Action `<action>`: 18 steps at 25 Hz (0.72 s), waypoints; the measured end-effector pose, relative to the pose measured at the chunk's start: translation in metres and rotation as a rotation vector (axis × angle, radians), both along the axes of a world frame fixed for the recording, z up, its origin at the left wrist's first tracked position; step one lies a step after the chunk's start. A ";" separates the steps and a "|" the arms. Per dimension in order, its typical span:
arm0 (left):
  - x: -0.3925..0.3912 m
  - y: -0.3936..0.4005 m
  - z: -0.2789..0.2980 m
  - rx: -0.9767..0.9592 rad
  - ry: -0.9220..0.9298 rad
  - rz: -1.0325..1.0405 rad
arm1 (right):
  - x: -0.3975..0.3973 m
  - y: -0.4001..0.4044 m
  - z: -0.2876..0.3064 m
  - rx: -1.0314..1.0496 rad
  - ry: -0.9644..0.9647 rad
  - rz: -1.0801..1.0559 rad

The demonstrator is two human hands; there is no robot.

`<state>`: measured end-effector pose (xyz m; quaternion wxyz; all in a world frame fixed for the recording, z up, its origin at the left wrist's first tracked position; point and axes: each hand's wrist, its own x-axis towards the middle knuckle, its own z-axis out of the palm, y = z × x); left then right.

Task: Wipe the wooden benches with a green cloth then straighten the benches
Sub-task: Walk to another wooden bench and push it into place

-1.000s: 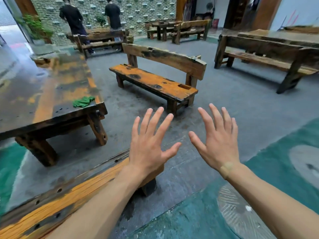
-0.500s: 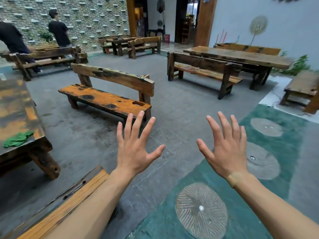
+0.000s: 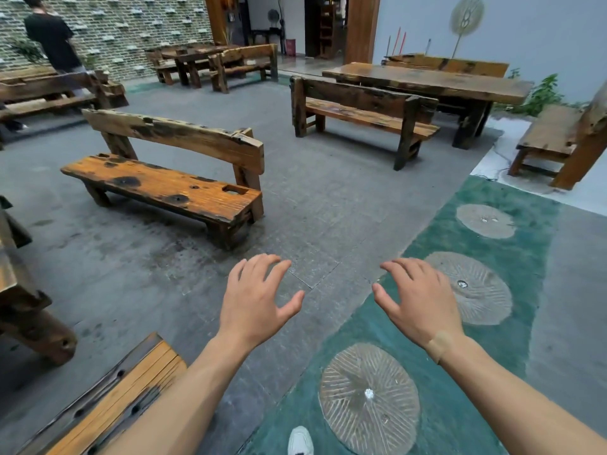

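Both hands are held out over the grey floor, palms down, fingers spread and slightly curled, holding nothing. My left hand (image 3: 256, 300) is at the centre, my right hand (image 3: 417, 300) beside it. An orange wooden bench (image 3: 157, 185) with a backrest stands ahead on the left, well beyond my left hand. The end of another bench (image 3: 115, 402) lies under my left forearm at the bottom left. A darker bench (image 3: 364, 114) stands further off on the right. The green cloth is out of view.
A table's leg and edge (image 3: 29, 323) show at the left border. A long table (image 3: 427, 82) and more benches stand at the back. A person (image 3: 52, 37) stands at the far left. Green flooring with round stone discs (image 3: 369, 397) runs along the right.
The view has swung right, so the left table with the green cloth has left the frame. Both hands have tipped from upright, palms forward, to palms down.
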<state>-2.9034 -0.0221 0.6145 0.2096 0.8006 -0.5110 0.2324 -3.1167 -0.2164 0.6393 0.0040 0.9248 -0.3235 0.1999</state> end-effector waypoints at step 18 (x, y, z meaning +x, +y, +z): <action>0.267 -0.259 -0.007 0.039 0.097 0.004 | 0.268 -0.265 -0.007 0.073 -0.027 0.037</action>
